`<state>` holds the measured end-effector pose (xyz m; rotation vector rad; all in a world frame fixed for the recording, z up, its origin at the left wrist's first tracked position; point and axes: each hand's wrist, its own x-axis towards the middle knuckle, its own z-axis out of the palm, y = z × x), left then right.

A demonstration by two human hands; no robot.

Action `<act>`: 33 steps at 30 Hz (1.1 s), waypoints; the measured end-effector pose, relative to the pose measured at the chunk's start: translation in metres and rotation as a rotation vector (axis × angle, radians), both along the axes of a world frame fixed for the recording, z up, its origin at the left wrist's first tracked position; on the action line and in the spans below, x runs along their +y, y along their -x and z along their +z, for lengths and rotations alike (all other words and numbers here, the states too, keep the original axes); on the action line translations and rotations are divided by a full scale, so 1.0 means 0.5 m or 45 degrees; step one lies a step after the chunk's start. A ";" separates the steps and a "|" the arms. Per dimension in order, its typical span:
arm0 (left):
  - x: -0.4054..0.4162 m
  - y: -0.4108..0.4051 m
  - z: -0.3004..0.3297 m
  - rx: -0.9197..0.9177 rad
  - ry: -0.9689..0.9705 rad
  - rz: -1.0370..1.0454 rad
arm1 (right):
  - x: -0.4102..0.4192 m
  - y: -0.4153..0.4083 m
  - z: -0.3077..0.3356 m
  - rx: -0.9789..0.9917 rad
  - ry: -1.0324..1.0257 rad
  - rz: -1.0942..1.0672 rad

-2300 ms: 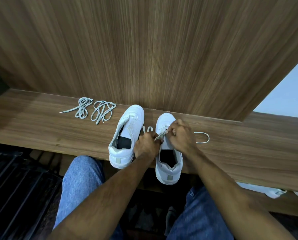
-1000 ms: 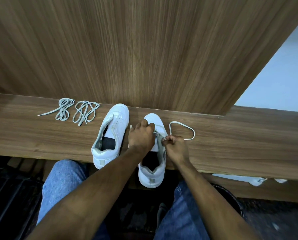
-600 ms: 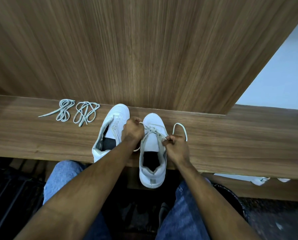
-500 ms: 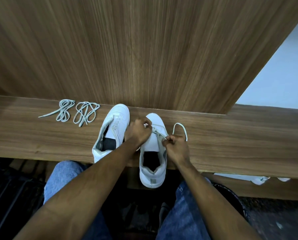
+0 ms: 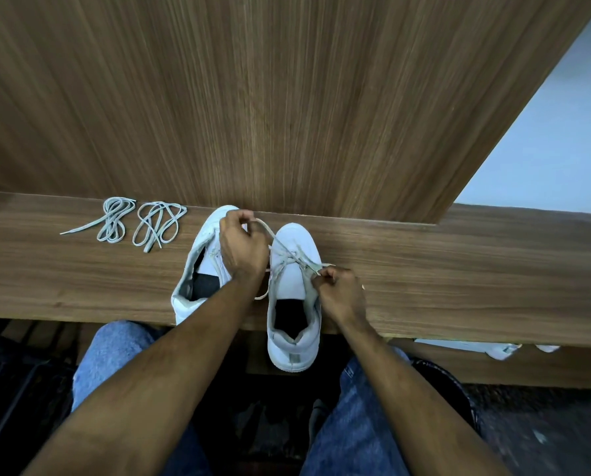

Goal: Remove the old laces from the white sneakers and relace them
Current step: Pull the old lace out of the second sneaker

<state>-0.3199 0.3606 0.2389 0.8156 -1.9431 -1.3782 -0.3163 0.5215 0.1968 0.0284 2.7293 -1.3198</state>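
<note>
White leather is what's being worked on here: two sneakers are parked on a wooden ledge (image 5: 459,280) in the middle of the frame, and the right-hand sneaker (image 5: 295,293) is clearly the one mid-lacing, judging by the few crossings already seen over its tongue near the toe. The left-hand sneaker (image 5: 201,269) is seen with bare eyelets, so that half looks not yet started. The lace (image 5: 288,257) is held at both ends: one strand is gripped in the curled fingers of the left hand (image 5: 240,247), pulled up and away toward the upper left, while the other strand is pinched tight by the right hand (image 5: 338,292) just beside the shoe's right eyelet row. Probably the slack is being taken out of a crossing, so the next move would call for a tip to be fed through the next free eyelet, with even tension kept. Two loose bundles of laces (image 5: 139,223) are left lying further left on the ledge, well apart from the shoes.
</note>
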 end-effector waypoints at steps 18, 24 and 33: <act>0.020 0.010 0.032 0.021 0.075 -0.121 | -0.001 0.005 -0.006 -0.015 -0.040 -0.010; -0.007 0.020 0.074 0.004 0.203 0.038 | -0.001 0.003 -0.005 -0.025 -0.027 -0.019; 0.047 -0.012 -0.034 -0.791 1.230 -0.697 | -0.005 -0.005 0.005 -0.043 -0.012 -0.008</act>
